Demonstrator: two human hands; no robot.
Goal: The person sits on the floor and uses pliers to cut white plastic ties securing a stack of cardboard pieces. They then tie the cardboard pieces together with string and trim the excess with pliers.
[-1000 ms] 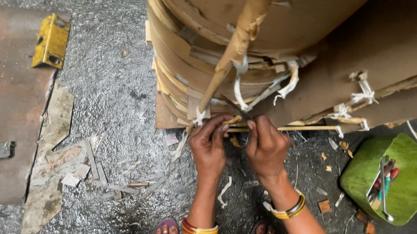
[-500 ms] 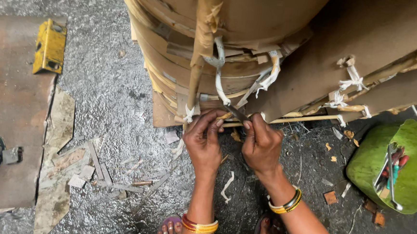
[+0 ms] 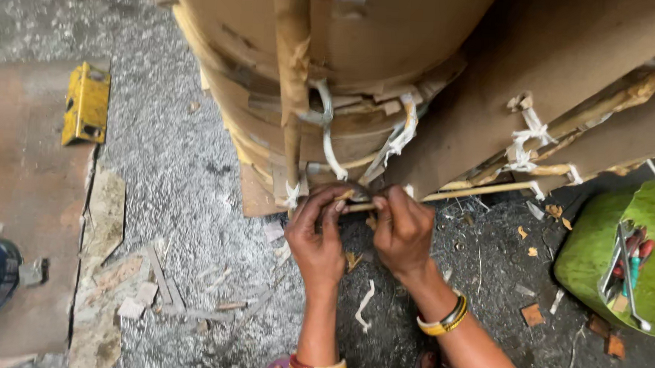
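Note:
My left hand [image 3: 320, 235] and my right hand [image 3: 401, 226] meet at the bottom edge of a big brown cardboard structure [image 3: 395, 67]. Both pinch a thin bamboo stick [image 3: 486, 190] that runs along the base to the right. A thicker upright bamboo pole [image 3: 290, 68] stands just above my left hand, tied to the cardboard with white cloth strips [image 3: 323, 123]. More white ties [image 3: 529, 136] hold other sticks on the right. Bangles circle both wrists.
A green bowl-like holder [image 3: 603, 254] with scissors and tools sits at the right. A yellow metal block [image 3: 86, 103] lies on a brown board [image 3: 15, 210] at the left. Cardboard scraps and white strips litter the grey floor [image 3: 184, 168]. My feet show at the bottom.
The view has shifted lower and closer to the structure. My hands stay together at the base, still working on the thin stick.

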